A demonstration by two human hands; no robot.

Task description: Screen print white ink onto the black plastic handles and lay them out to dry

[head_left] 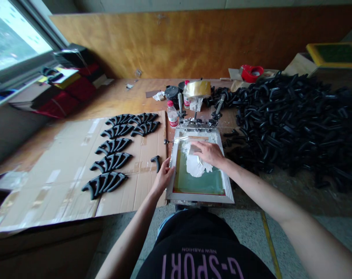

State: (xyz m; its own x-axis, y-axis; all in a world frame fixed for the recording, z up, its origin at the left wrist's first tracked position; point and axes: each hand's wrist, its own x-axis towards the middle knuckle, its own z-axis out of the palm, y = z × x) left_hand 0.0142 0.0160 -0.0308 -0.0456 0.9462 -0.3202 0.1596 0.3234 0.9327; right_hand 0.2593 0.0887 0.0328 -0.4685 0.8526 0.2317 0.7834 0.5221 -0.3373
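A screen printing frame (228, 190) with a pale metal border and green mesh lies in front of me, clamped at its far end to a metal hinge (196, 123). White ink (197, 167) is spread over the mesh's upper middle. My right hand (210, 153) is closed over the ink on a whitish squeegee (194, 148), partly hidden by the fingers. At the frame's left side, my left hand (163, 176) grips the border, thumb on top. Just left of that hand, a single black curved plastic handle (156, 162) lies on the cardboard (143, 186).
Several rows of black handles (106, 186) lie on the cardboard at left. A big heap of them (294, 124) fills the right side. Behind the frame stand a red-capped bottle (172, 115) and a tape roll (198, 89). A red tape dispenser (251, 73) sits farther back.
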